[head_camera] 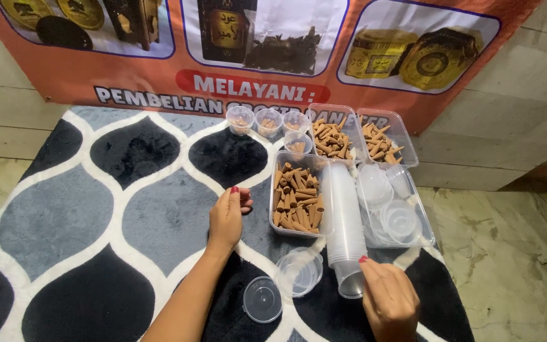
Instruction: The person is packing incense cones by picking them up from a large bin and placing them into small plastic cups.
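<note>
right hand [389, 299] on cup stack [345, 228] | orange banner [286, 57] behind

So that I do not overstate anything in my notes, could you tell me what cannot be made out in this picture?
- Right hand: its fingertips are hidden behind the stack of cups, and the bottom edge cuts off the wrist; its grip is unclear.
- Left hand: only its back shows, so the palm is hidden.
- Four small cups: their brown contents are too small to identify.
- Far trays: they cover part of the banner.
</note>
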